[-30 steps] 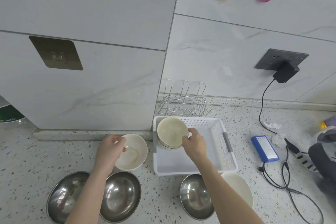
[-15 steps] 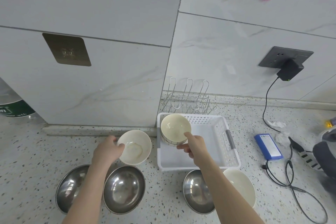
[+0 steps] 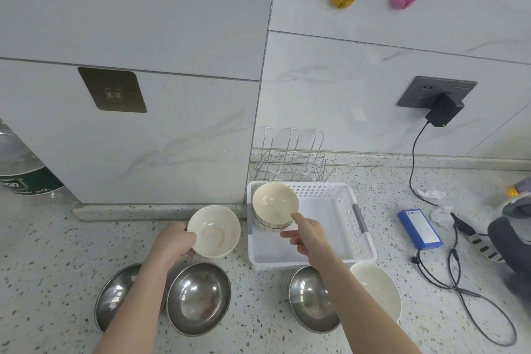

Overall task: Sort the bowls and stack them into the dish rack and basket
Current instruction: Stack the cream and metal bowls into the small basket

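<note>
A stack of cream bowls (image 3: 274,208) sits at centre frame in the white basket (image 3: 339,238)'s left corner, the right hand (image 3: 306,234)'s grip apart just beside it, while the left hand (image 3: 175,244)'s grip clamps a white bowl (image 3: 214,231) at its rim, best lowered level onto that stack.

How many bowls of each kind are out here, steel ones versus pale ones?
Steel bowls: 3
Loose cream bowls: 2, one held by the left hand, one by the right forearm
Cream bowls stacked in the white basket: at least 2; exact number unclear
Total: at least 7
</note>
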